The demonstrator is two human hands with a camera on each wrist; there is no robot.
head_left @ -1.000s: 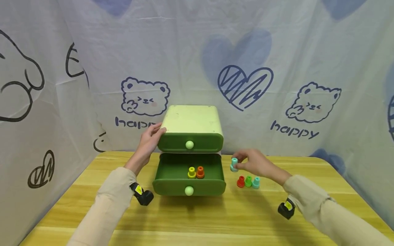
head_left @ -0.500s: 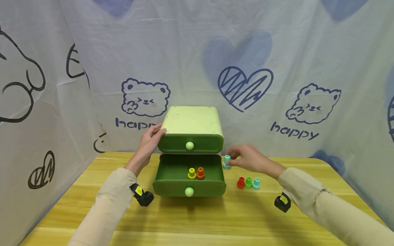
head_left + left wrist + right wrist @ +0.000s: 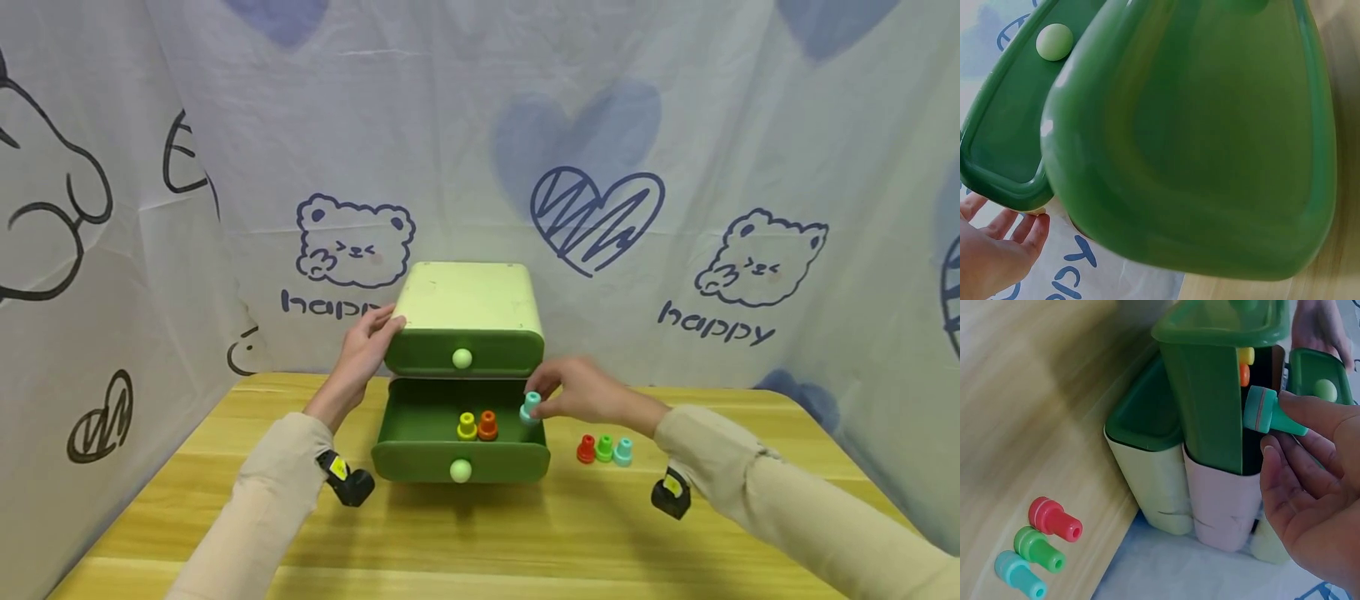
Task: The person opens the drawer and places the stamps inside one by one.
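Observation:
Between the thumb and fingers of my right hand [image 3: 581,390] is a teal toy stamp [image 3: 1260,409], with its wide base pointing away from the palm. In the head view it hangs at the right side of the pulled-out drawer [image 3: 412,463], just inside or above its wall. A yellow stamp [image 3: 467,427] and an orange stamp [image 3: 488,426] stand side by side in that drawer. My left hand [image 3: 363,346] rests against the upper left side of the small drawer cabinet [image 3: 472,296], its fingers touching the edge.
On the wooden table [image 3: 450,550], right of the cabinet, a red stamp [image 3: 587,449], a green stamp [image 3: 604,448] and another teal stamp [image 3: 622,452] stand in a row. Above the pulled-out drawer, the upper drawer [image 3: 420,352] is closed. A printed cloth [image 3: 465,125] hangs behind.
My right hand has moved left with the teal stamp, from beside the cabinet to the right part of the pulled-out drawer. The left hand stays on the cabinet.

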